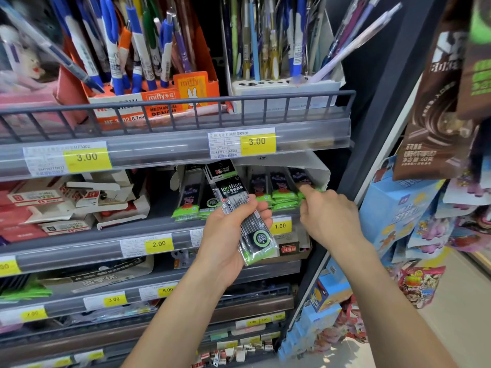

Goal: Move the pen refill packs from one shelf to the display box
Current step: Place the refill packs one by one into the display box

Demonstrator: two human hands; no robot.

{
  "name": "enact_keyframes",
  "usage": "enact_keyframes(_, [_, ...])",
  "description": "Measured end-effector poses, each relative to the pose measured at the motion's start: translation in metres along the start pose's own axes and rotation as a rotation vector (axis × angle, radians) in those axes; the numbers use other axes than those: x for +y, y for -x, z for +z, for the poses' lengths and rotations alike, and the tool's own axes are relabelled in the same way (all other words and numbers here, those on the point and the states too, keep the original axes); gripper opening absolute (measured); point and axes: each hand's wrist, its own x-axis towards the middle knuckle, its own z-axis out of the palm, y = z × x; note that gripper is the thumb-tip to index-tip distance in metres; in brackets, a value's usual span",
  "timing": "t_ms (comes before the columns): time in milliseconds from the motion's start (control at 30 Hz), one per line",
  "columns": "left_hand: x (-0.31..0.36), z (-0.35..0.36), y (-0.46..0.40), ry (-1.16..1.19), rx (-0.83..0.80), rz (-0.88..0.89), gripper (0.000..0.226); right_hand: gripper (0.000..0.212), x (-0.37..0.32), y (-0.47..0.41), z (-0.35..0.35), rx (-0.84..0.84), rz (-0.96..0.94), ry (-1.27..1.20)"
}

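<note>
My left hand (233, 232) grips a small stack of pen refill packs (239, 205), black with clear windows and green bottom ends, held tilted in front of the middle shelf. My right hand (326, 213) reaches into the white display box (318, 168) at the right of that shelf, its thumb and forefinger at the green ends of the packs lying there (284, 197). More refill packs (191, 200) stand in the box's left part, behind my left hand. Whether the right fingers pinch a pack is hidden.
The upper shelf, behind a wire rail (186, 107), holds pens in an orange miffy box (159, 102) and a white holder (287, 83). White and red packages (79, 203) lie left on the middle shelf. Snack bags (438, 128) hang at right. Price tags line the shelf edges.
</note>
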Motion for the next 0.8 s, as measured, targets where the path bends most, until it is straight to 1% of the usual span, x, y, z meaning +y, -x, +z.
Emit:
enact_keyframes(133, [0.000,-0.001,0.000,-0.011,0.001,-0.002,0.019,0.016,0.002,-0.003,-0.003,-0.026,-0.011,0.032])
enact_keyframes(267, [0.000,0.001,0.000,-0.008,0.011,-0.002,0.019,0.014,0.005,-0.011,-0.012,-0.108,-0.025,0.001])
enact_keyframes(367, [0.000,0.003,0.000,0.001,0.008,-0.003,0.017,0.018,-0.001,-0.014,-0.019,-0.161,-0.037,-0.035])
enact_keyframes(433, [0.000,0.003,-0.001,0.015,0.016,-0.008,0.017,0.028,-0.003,-0.008,-0.023,-0.105,-0.027,-0.067])
enact_keyframes(467, [0.001,0.002,-0.001,0.031,0.016,-0.012,0.019,0.033,-0.005,-0.002,-0.024,-0.048,-0.010,-0.126])
enact_keyframes(500, [0.002,0.001,-0.002,0.054,0.009,-0.020,0.021,0.035,-0.008,0.005,-0.027,0.000,0.010,-0.242])
enact_keyframes(533, [0.003,0.000,-0.002,0.077,-0.003,-0.033,0.023,0.034,-0.014,0.014,-0.030,0.011,0.023,-0.411])
enact_keyframes(600, [0.005,-0.001,-0.002,0.089,-0.038,-0.063,0.027,0.026,-0.030,0.032,-0.034,-0.093,0.038,-0.814])
enact_keyframes(667, [0.005,-0.003,-0.003,0.030,-0.064,-0.075,0.034,0.022,-0.044,0.044,-0.034,-0.232,0.048,-1.126])
enact_keyframes(733, [0.003,-0.006,-0.004,-0.028,-0.068,-0.058,0.037,0.032,-0.050,0.054,-0.030,-0.300,0.108,-1.293])
enact_keyframes(800, [0.001,-0.007,-0.003,-0.070,-0.088,-0.027,0.035,0.038,-0.050,0.061,-0.025,-0.323,0.186,-1.371])
